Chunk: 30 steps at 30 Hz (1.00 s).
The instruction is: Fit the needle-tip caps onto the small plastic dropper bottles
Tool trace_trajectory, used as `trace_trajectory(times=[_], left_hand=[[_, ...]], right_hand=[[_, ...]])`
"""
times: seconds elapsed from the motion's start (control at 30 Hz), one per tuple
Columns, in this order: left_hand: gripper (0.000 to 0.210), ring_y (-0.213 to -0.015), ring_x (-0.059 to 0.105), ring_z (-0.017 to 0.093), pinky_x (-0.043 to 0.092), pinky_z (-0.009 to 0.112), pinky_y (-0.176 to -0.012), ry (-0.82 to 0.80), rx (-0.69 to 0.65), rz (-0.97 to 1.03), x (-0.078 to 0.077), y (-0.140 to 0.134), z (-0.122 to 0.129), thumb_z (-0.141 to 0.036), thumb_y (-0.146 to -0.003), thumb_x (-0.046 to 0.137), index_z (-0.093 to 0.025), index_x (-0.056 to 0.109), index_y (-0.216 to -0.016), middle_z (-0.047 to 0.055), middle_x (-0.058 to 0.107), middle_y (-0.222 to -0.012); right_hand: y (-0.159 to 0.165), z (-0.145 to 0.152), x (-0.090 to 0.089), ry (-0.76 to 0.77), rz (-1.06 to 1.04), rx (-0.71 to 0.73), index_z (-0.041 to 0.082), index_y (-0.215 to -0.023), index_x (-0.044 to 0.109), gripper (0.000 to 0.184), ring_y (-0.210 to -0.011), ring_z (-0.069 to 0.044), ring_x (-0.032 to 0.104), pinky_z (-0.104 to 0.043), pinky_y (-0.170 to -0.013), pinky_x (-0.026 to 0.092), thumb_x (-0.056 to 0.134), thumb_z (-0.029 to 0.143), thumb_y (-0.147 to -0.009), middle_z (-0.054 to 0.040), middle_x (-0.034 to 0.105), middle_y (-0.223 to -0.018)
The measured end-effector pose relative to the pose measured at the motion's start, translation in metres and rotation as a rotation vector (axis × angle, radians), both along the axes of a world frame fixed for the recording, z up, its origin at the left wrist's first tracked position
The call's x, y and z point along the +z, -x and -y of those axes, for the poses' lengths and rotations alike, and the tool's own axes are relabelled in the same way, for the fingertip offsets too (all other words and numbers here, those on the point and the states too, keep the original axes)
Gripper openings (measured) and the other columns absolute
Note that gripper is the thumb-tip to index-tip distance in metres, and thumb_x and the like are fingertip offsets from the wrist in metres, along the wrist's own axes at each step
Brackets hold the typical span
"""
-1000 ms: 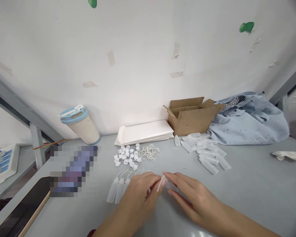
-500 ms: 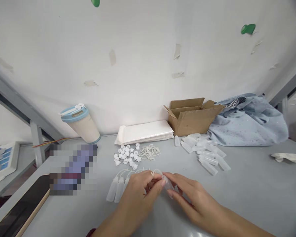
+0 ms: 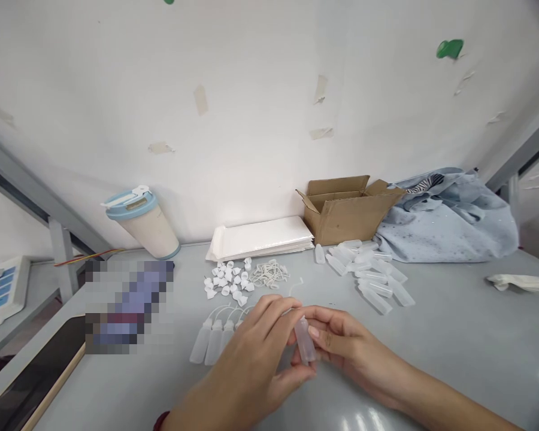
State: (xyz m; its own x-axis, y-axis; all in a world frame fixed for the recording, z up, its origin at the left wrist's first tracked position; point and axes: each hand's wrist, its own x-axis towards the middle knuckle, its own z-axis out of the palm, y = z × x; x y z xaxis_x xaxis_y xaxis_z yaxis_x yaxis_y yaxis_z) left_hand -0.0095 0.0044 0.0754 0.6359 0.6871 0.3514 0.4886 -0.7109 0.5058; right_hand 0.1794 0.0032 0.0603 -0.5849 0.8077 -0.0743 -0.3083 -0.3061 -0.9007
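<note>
A small translucent squeeze bottle (image 3: 304, 342) stands nearly upright between my hands, above the grey table. My left hand (image 3: 258, 356) has its fingers round the bottle's top and its thumb near the base. From the other side, my right hand (image 3: 348, 344) grips the bottle with thumb and fingers. A thin curved tube (image 3: 296, 285) sticks up behind my fingers; its lower end is hidden. Left of my left hand lie several bottles with bent tubes (image 3: 214, 341) in a row, partly covered by that hand. Small white caps (image 3: 228, 278) and loose pale tubes (image 3: 269, 273) lie beyond it.
Several loose bottles (image 3: 372, 275) lie at the right, before an open cardboard box (image 3: 350, 220). White envelopes (image 3: 263, 236), a lidded cup (image 3: 148, 230) and a blue cloth bag (image 3: 449, 224) line the wall. A dark-screened device (image 3: 36, 371) lies left, a white glove-like item (image 3: 518, 281) right.
My left fingers have moved over the bottle's top, with the thumb lower down. The bottle now stands more upright, and my right thumb has shifted up its side. The view has shifted slightly.
</note>
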Motion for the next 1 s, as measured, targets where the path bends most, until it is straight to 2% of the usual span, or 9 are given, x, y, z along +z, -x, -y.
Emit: trace_trajectory(times=[0.17,0.3,0.47,0.6,0.77,0.9,1.0], left_hand=[[0.037,-0.108,0.049,0.024,0.049,0.039,-0.090,-0.022,0.043,-0.031,0.003,-0.001,-0.002,-0.011,-0.082,0.058,-0.021,0.048,-0.116,0.008,0.056,-0.115],[0.039,-0.107,0.049,0.026,0.050,0.041,-0.088,-0.049,0.057,-0.101,0.007,0.001,-0.001,-0.005,-0.076,0.056,-0.019,0.050,-0.112,0.008,0.058,-0.110],[0.042,-0.104,0.049,0.027,0.051,0.044,-0.087,-0.027,0.048,-0.209,0.004,0.000,-0.002,-0.005,-0.073,0.059,-0.018,0.052,-0.112,0.007,0.058,-0.109],[0.039,-0.107,0.047,0.029,0.048,0.047,-0.092,-0.064,0.059,-0.219,-0.002,0.000,-0.003,-0.010,-0.078,0.062,-0.015,0.049,-0.114,0.009,0.057,-0.113],[0.038,-0.112,0.045,0.029,0.047,0.047,-0.093,-0.069,0.079,-0.202,-0.004,0.004,-0.004,-0.019,-0.082,0.064,-0.018,0.047,-0.116,0.009,0.054,-0.120],[0.044,-0.110,0.046,0.028,0.048,0.046,-0.092,-0.054,0.062,-0.200,-0.002,0.004,-0.006,-0.018,-0.079,0.068,-0.017,0.047,-0.118,0.009,0.056,-0.117],[0.046,-0.109,0.047,0.028,0.049,0.045,-0.091,-0.052,0.048,-0.188,-0.001,0.004,-0.007,-0.016,-0.076,0.071,-0.018,0.048,-0.117,0.008,0.057,-0.115]], right_hand=[[0.002,0.002,0.000,-0.062,0.061,-0.034,0.021,-0.119,0.057,0.032,-0.085,-0.017,0.062,-0.035,-0.084,0.045,0.058,0.034,-0.089,-0.0041,0.063,-0.093],[0.005,0.005,0.001,-0.053,0.175,-0.035,0.025,-0.125,0.050,0.045,-0.080,-0.013,0.058,-0.030,-0.079,0.044,0.066,0.027,-0.083,-0.0021,0.057,-0.100],[0.007,0.005,-0.006,-0.064,0.203,-0.028,0.022,-0.115,0.058,0.035,-0.069,-0.009,0.053,-0.025,-0.068,0.042,0.065,0.019,-0.081,-0.0001,0.058,-0.093],[0.007,0.000,-0.009,-0.048,0.203,-0.053,0.019,-0.109,0.059,0.029,-0.066,-0.010,0.055,-0.026,-0.065,0.044,0.064,0.024,-0.081,-0.0008,0.059,-0.088],[0.005,-0.003,-0.005,-0.009,0.157,-0.050,0.017,-0.106,0.058,0.034,-0.067,-0.012,0.060,-0.027,-0.065,0.044,0.069,0.031,-0.077,0.0001,0.058,-0.082],[0.008,-0.004,-0.005,0.032,0.148,-0.062,0.018,-0.108,0.055,0.040,-0.063,-0.010,0.058,-0.027,-0.066,0.043,0.072,0.033,-0.075,0.0028,0.056,-0.078],[0.010,-0.003,-0.006,0.004,0.143,-0.061,0.017,-0.107,0.056,0.038,-0.063,-0.010,0.056,-0.027,-0.066,0.043,0.071,0.035,-0.076,0.0034,0.054,-0.074]])
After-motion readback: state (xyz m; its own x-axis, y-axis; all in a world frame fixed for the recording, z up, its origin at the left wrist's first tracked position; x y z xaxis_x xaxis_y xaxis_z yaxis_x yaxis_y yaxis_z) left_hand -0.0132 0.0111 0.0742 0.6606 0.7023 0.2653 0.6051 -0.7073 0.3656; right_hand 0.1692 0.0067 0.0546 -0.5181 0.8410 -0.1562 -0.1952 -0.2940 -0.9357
